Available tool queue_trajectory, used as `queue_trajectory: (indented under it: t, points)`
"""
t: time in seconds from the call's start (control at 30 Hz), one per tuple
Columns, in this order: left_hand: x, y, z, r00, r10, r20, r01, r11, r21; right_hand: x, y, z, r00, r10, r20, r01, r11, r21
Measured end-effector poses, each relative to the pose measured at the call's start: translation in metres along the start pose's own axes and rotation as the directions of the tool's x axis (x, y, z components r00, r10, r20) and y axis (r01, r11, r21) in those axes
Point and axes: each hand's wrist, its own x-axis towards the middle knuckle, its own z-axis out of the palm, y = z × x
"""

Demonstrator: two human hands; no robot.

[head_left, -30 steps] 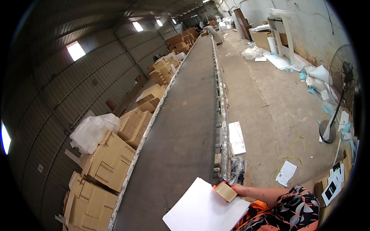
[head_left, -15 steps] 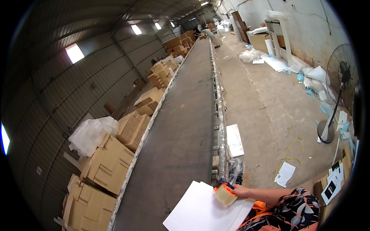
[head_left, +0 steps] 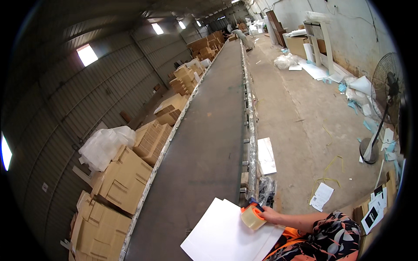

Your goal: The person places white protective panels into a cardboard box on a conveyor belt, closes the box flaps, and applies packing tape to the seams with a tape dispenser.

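Observation:
My right hand (head_left: 271, 215) is closed around the handle of a tape dispenser (head_left: 252, 216), which is orange and dark blue and carries a wide roll of yellowish clear tape. Beneath the dispenser lie white flat boards (head_left: 222, 237), at least two, slightly offset from each other at the near end of the dark conveyor belt (head_left: 191, 174). The tape roll overlaps the top board in this view; I cannot tell whether it touches it. My left hand is not in the picture.
Cardboard boxes (head_left: 124, 180) stand along the belt's left side, with bundled clear plastic (head_left: 106, 145) on top. On the right, a standing fan (head_left: 370, 148), a white sheet (head_left: 266, 155) and scraps lie about the floor. Far off, a person (head_left: 242, 38) bends by the belt.
The view has shifted slightly. The white boards sit a little further left and higher in the picture, and the tape dispenser has turned slightly in my right hand's grip.

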Motion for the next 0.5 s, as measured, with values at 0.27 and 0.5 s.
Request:
queue_trajectory:
  t: [0.27, 0.5]
  points:
    - [-0.014, -0.007, 0.006, 1.000, -0.027, 0.000, 0.027, 0.999, -0.019, -0.010, -0.008, 0.000, 1.000, -0.015, 0.020, 0.015, 0.999, 0.038]
    - [-0.053, -0.052, -0.025, 0.985, -0.130, -0.116, 0.118, 0.987, -0.108, 0.016, 0.007, 0.024, 0.994, -0.084, 0.072, 0.087, 0.995, -0.039]
